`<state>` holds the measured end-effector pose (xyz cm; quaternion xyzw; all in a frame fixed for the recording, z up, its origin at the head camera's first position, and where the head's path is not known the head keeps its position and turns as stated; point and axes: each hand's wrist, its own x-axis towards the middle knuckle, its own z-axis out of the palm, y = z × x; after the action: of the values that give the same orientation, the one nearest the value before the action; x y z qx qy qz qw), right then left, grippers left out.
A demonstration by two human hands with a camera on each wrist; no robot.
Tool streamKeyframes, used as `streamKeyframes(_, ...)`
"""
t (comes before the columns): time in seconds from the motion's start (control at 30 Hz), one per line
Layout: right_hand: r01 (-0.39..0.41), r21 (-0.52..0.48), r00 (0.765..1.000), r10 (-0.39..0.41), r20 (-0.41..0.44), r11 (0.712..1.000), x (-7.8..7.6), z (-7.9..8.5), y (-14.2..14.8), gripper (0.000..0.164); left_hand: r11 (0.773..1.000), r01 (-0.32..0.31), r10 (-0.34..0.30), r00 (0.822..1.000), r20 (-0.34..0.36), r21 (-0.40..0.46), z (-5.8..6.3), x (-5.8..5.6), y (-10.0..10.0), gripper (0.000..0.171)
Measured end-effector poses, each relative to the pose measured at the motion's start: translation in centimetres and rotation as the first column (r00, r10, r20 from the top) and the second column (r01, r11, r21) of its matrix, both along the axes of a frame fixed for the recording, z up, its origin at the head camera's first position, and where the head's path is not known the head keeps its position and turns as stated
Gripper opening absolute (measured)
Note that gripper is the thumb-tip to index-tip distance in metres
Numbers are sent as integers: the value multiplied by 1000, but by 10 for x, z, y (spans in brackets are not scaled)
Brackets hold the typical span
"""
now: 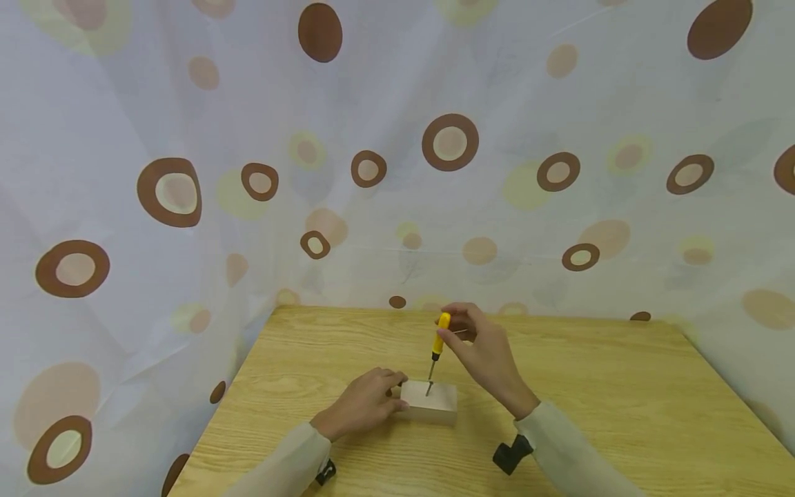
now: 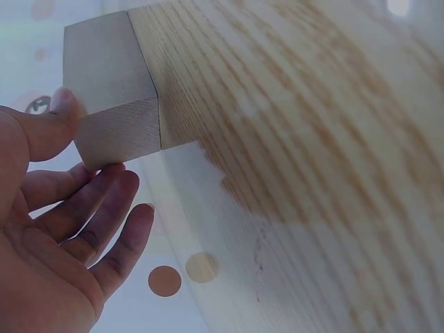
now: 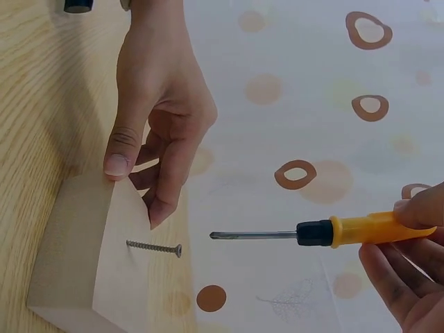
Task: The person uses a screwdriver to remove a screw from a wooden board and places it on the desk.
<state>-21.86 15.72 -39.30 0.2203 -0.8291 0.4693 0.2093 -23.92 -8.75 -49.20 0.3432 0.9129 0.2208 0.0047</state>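
A pale wooden block [image 1: 444, 399] lies on the table, with a screw [image 3: 154, 247] standing partway out of its top face. My left hand [image 1: 365, 402] holds the block at its left end, thumb on one side and fingers on the other, as the left wrist view shows. My right hand [image 1: 489, 355] pinches the yellow handle of a screwdriver [image 1: 438, 343] above the block. The shaft points down towards the screw. In the right wrist view a gap separates the screwdriver tip [image 3: 214, 236] from the screw head.
The wood-grain table [image 1: 596, 400] extends around the block on all sides. Behind it and along its left side hangs a white sheet [image 1: 385, 90] with brown and beige circles. Black devices [image 1: 513, 454] are strapped at both wrists.
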Motion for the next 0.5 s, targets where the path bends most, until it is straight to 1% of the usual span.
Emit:
streamKeyframes(0.13,24,-36,1000,-24,0,999,0,3,7,32,1000,-2,2,1000,-5,6,0,1,0,50)
streamKeyframes(0.27,22,-54,1000,-20,21,998,1,5,14,28,1000,1,-1,1000,-11,9,1,2,-1,50)
streamKeyframes(0.4,-1,-71,999,4,42,997,3,2,21,29,1000,10,-10,1000,-14,14,2,3,-1,50)
streamKeyframes(0.5,-1,-70,998,5,56,998,4,-2,27,30,1000,14,-14,1000,-10,16,1,3,-1,50)
